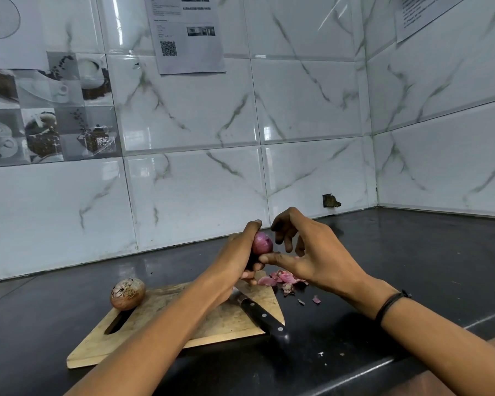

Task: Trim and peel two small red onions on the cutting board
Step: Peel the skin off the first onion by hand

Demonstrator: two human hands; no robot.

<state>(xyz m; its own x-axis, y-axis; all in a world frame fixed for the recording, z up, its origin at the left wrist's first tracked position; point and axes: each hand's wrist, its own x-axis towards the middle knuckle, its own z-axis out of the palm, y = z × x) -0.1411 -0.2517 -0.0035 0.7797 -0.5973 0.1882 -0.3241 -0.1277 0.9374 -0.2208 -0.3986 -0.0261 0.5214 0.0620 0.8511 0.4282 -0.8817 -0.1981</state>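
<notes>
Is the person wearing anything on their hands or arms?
No gloves on the left hand or the right hand, and no sleeves are in view. The only thing worn is a thin black cord bracelet round the right wrist.

Red onion (262,243), purple flesh showing: gripped in left hand (236,254) above cutting board (183,327); right hand (315,254) thumb touching it.
Brown-skinned onion (127,293): on board's far left corner.
Knife (262,312): on board, handle overhanging.
Skins (283,278): on dark tabletop (397,267) beside board.
</notes>
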